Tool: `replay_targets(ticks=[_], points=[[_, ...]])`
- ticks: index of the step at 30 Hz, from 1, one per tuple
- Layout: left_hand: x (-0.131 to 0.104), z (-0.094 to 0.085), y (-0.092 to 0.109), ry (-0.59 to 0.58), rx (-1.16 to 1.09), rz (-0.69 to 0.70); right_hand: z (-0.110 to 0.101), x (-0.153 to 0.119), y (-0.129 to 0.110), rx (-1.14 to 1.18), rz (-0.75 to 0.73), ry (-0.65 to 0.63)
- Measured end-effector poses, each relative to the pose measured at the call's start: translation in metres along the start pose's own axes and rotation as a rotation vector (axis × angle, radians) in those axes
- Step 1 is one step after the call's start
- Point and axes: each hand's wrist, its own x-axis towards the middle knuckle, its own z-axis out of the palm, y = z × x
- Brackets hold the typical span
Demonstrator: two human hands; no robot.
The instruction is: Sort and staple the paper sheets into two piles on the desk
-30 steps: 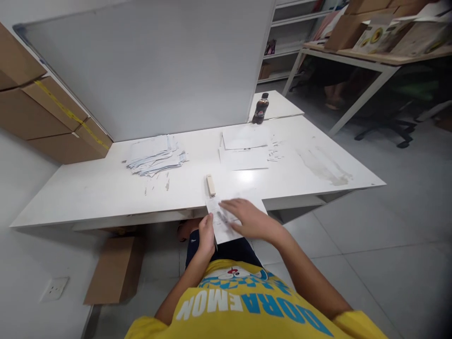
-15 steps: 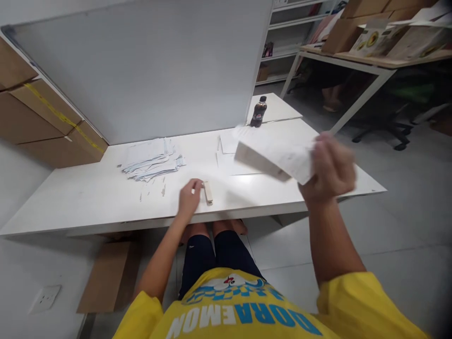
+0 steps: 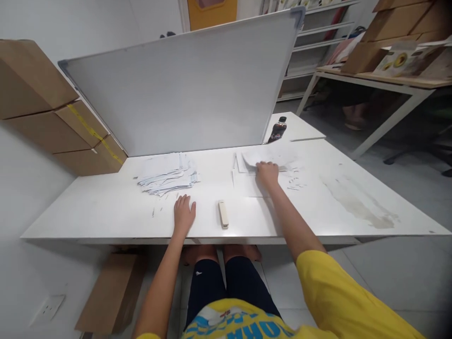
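Note:
My left hand (image 3: 184,214) lies flat on the white table (image 3: 123,216) with its fingers out, holding nothing. It is just below a thick, uneven stack of papers (image 3: 167,172). A cream, stapler-like object (image 3: 223,214) rests to its right, apart from both hands. My right hand (image 3: 267,174) is closed on the near edge of a white sheet of paper (image 3: 271,153), whose left side curls up. More white sheets (image 3: 250,186) lie flat beneath that hand. Its thumb is hidden from view.
A whiteboard (image 3: 176,99) stands along the table's back edge. Cardboard boxes (image 3: 81,132) are stacked at the left, and a dark drink bottle (image 3: 277,131) stands behind the papers. Small scraps lie about, and a greyish smear (image 3: 363,207) marks the table's right side.
My right hand has come down and left with the paper, from raised at the right to the sheets on the table. My left hand has moved left, away from the stapler-like object. The view has shifted.

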Motion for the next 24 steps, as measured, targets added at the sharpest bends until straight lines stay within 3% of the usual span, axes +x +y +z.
replay_targets(ticks=[3, 6, 8, 12, 14, 16, 18, 21, 24], points=[[-0.006, 0.0, 0.001, -0.006, 0.022, 0.003, 0.021, -0.025, 0.012, 0.02, -0.006, -0.02], [-0.007, -0.004, 0.001, -0.05, 0.103, 0.017, 0.017, -0.072, 0.025, 0.017, -0.056, -0.012], [0.006, -0.011, -0.003, -0.098, 0.154, 0.014, 0.008, -0.116, 0.033, 0.0, -0.092, 0.005], [0.074, -0.036, -0.023, -0.102, 0.176, 0.001, -0.007, -0.209, 0.035, -0.143, -0.057, -0.077], [0.12, -0.047, -0.038, -0.073, 0.175, 0.013, -0.013, -0.235, 0.028, -0.251, -0.025, -0.123], [0.158, -0.049, -0.051, -0.046, 0.192, -0.001, -0.015, -0.243, 0.021, -0.322, 0.004, -0.165], [0.179, -0.044, -0.062, -0.084, 0.191, -0.025, -0.016, -0.24, 0.017, -0.355, 0.031, -0.198], [0.177, -0.032, -0.073, -0.08, 0.18, -0.027, -0.014, -0.233, 0.018, -0.376, 0.049, -0.212], [0.16, -0.023, -0.08, 0.018, 0.162, -0.037, -0.011, -0.232, 0.019, -0.39, 0.041, -0.191]])
